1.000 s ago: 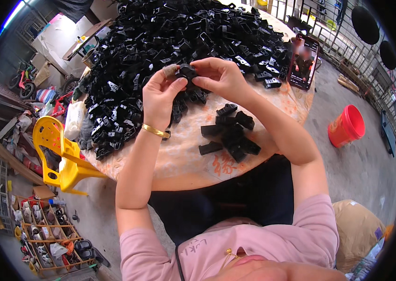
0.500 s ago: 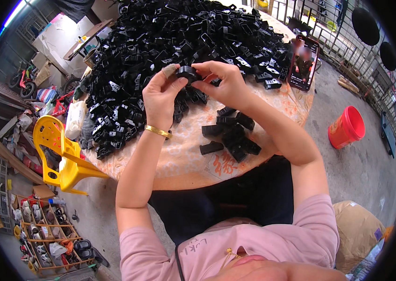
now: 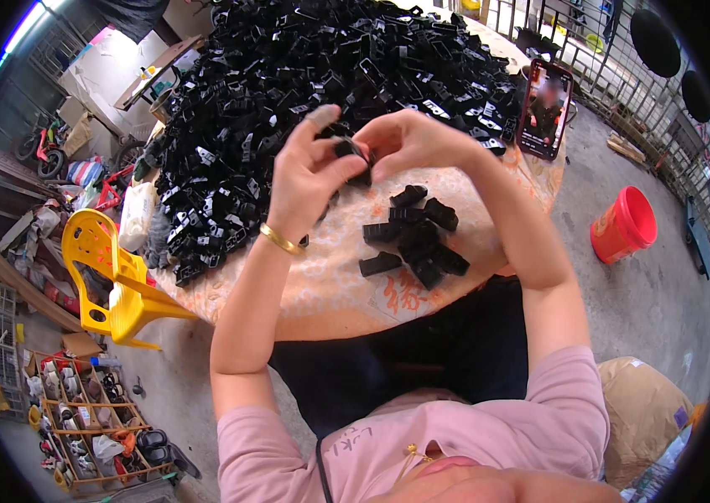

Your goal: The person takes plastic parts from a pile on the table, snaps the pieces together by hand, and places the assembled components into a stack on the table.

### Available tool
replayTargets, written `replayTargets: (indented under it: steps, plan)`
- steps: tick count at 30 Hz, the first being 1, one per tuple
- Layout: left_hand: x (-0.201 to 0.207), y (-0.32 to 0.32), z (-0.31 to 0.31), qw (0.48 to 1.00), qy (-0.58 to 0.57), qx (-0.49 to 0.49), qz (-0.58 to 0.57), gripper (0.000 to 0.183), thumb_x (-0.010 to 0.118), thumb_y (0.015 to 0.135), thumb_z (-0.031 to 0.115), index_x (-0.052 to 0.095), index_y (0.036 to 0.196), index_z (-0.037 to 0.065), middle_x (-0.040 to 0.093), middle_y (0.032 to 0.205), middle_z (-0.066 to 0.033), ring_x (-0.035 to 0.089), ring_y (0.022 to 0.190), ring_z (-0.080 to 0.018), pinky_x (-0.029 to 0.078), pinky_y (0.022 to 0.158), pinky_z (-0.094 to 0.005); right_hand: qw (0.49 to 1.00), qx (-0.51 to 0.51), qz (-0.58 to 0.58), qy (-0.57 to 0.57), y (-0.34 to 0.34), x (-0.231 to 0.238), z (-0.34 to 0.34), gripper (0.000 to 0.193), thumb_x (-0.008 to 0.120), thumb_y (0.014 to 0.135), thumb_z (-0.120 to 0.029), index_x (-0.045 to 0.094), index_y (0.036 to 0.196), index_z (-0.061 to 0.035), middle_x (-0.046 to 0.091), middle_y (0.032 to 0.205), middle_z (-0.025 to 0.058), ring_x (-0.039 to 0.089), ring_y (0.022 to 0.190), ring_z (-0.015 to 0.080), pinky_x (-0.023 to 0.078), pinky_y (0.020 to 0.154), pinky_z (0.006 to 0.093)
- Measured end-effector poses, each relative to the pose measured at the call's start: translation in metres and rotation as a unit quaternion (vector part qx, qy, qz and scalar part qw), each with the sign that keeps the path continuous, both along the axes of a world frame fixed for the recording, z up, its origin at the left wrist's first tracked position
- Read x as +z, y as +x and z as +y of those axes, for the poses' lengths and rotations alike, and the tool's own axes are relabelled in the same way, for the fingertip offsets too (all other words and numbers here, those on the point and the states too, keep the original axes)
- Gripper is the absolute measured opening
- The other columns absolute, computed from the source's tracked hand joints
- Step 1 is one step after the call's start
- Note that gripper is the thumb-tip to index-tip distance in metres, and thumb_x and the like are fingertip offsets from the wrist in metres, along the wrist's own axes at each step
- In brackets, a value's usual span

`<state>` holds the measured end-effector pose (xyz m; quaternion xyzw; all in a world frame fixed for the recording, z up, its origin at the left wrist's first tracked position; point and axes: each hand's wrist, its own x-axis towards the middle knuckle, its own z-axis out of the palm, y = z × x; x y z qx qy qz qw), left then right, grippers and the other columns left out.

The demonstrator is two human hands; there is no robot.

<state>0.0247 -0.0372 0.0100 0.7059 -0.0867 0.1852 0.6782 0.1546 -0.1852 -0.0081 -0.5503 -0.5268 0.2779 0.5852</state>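
Note:
Between my two hands is a small black plastic part (image 3: 358, 159), held over the near side of the big heap. My left hand (image 3: 309, 172), with a wrapped index finger raised and a gold bangle at the wrist, pinches it between the thumb and other fingers. From the other side, my right hand (image 3: 413, 144) curls its fingers onto the same part, covering some of it. A huge heap of loose black plastic parts (image 3: 288, 71) fills the far half of the table. Closer to me and to the right lies a small pile of black parts (image 3: 415, 239).
A patterned orange-and-cream cloth (image 3: 313, 293) covers the round table. At its right edge a phone (image 3: 546, 109) stands upright. A red bucket (image 3: 623, 225) is on the floor to the right, a yellow chair (image 3: 120, 285) at left, and a shoe rack (image 3: 91, 419) lower left.
Both hands have come slightly nearer and to the right with the black part, which has turned between them. My left index finger has lifted away from it.

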Motion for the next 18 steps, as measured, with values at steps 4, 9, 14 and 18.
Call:
replayTargets:
  steps: [4,9,14,18]
  plan:
    - [-0.003,-0.006,-0.012,0.937,0.296,-0.162,0.094,0.039,0.066,0.076,0.001,0.053,0.113,-0.001,0.057,0.109,-0.0065,0.058,0.078,-0.0089,0.048,0.069,-0.022,0.805,-0.402,-0.381,-0.212,0.03,0.014,-0.028,0.042,0.071,0.07,-0.042,0.065,0.085,-0.0021,0.065,0.083,0.0154,0.063,0.078,0.0282,0.05,0.068,0.0355]
    - [-0.024,0.008,-0.006,0.865,0.486,0.012,-0.123,0.023,0.061,0.076,0.005,0.06,0.098,0.001,0.058,0.091,-0.0094,0.054,0.084,-0.0233,0.045,0.078,-0.0302,0.682,-0.423,-0.438,-0.406,0.019,0.016,-0.027,0.039,0.069,0.071,-0.04,0.065,0.083,-0.0033,0.065,0.087,0.0148,0.063,0.085,0.0306,0.051,0.073,0.0379]
    - [-0.046,0.023,0.005,0.796,0.586,0.104,-0.107,0.028,0.059,0.065,-0.003,0.062,0.092,0.003,0.057,0.097,-0.0087,0.051,0.096,-0.0264,0.043,0.083,-0.0343,0.7,-0.4,-0.448,-0.386,0.02,0.004,-0.019,0.024,0.063,0.071,-0.018,0.061,0.089,-0.003,0.064,0.086,0.0163,0.063,0.084,0.0319,0.051,0.072,0.0389]
    - [-0.051,0.031,0.007,0.768,0.618,0.126,-0.112,0.026,0.058,0.066,0.004,0.063,0.092,0.007,0.057,0.096,-0.0065,0.05,0.096,-0.0237,0.041,0.08,-0.0344,0.741,-0.494,-0.413,-0.191,0.017,0.007,-0.014,0.029,0.065,0.069,-0.014,0.057,0.095,-0.0055,0.063,0.086,0.0151,0.063,0.079,0.0274,0.05,0.069,0.0364]
